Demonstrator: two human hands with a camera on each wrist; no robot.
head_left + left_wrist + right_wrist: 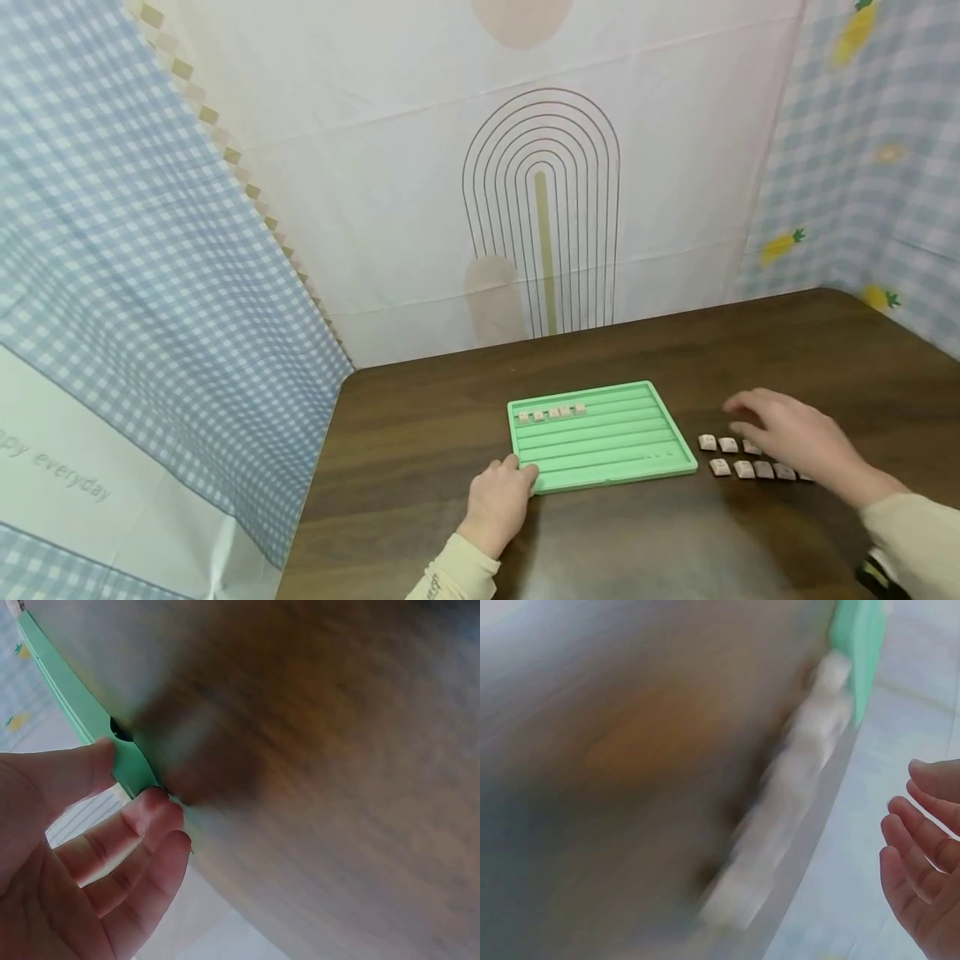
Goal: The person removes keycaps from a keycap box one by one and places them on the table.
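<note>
Brown wood-grain surface (390, 467) ran under left hand (498, 497) and right hand (797, 437). White cloth (375, 225) with line arches (542, 208) hung beyond both. Blue gingham cloth (180, 275) hung left of left hand; checked yellow-fruit cloth (832, 158) hung beyond right hand. Soft glare (652, 537) sat between hands.

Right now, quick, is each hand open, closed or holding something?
Left hand: holding the tray at its near left corner.
Right hand: open, empty, near the keycaps.

"ppy everyday" on white cloth panel (135, 504), lettering on left sleeve (459, 570) unreadable
</note>
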